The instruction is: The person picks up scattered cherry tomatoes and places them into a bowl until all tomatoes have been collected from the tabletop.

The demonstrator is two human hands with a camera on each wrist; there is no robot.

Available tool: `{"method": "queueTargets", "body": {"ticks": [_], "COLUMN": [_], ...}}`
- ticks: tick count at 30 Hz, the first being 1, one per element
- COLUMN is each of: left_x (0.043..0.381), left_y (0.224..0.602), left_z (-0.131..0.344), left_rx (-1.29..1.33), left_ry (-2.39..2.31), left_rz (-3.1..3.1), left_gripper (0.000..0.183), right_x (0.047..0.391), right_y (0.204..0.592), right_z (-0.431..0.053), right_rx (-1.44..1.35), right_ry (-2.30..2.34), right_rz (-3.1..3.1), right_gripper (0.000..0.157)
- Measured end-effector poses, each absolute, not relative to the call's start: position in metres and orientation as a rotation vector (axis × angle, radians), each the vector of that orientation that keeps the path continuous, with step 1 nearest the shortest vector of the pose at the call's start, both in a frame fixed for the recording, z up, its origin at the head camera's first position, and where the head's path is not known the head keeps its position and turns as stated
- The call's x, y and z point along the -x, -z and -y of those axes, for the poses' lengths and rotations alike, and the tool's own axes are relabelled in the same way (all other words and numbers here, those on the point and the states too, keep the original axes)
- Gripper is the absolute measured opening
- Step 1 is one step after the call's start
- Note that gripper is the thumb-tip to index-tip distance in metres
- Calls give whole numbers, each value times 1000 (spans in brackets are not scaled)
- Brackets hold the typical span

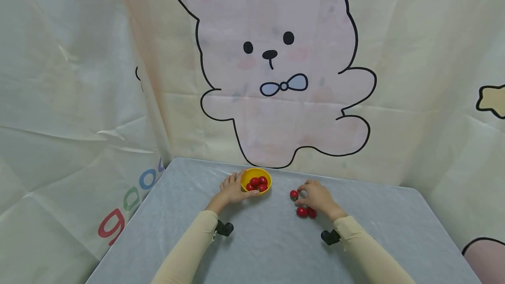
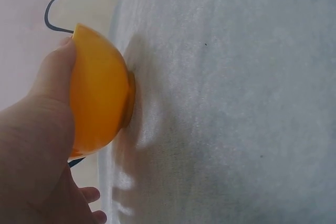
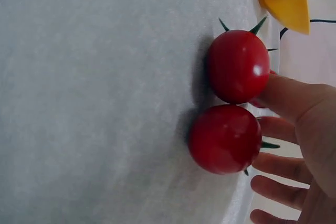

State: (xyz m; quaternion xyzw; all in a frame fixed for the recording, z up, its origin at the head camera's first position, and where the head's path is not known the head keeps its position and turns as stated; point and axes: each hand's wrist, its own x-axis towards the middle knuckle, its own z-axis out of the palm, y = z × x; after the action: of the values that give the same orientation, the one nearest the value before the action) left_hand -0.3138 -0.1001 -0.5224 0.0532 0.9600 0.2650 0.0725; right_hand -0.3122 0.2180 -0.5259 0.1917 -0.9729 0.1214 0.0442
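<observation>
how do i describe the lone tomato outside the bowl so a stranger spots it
On the grey-blue table, find the yellow bowl near the far edge. Just right of that bowl lies the lone red tomato. It sits nearer the bowl than the pair of tomatoes, which lie side by side closer to the camera.

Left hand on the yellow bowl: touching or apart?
Touching. The left wrist view shows the thumb of the left hand against the yellow bowl near its rim.

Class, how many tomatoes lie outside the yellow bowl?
3: one tomato left of the right hand, two more tomatoes side by side, nearer the person. The hand could hide others.
</observation>
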Motion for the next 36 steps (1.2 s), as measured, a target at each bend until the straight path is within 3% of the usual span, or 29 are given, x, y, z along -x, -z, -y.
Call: {"method": "queueTargets", "body": {"ticks": [18, 36], "left_x": [314, 316], "left_y": [522, 522], "left_z": [100, 101], "left_rx": [-151, -186], "left_ry": [-795, -812], "left_rz": [-2867, -2861], "left_gripper": [104, 108], "right_x": [319, 328], "right_y": [519, 500], "right_z": [-201, -185], "right_rx": [-704, -545], "right_ry": [-333, -564], "right_rz": [2984, 3206], "right_gripper": [35, 14]}}
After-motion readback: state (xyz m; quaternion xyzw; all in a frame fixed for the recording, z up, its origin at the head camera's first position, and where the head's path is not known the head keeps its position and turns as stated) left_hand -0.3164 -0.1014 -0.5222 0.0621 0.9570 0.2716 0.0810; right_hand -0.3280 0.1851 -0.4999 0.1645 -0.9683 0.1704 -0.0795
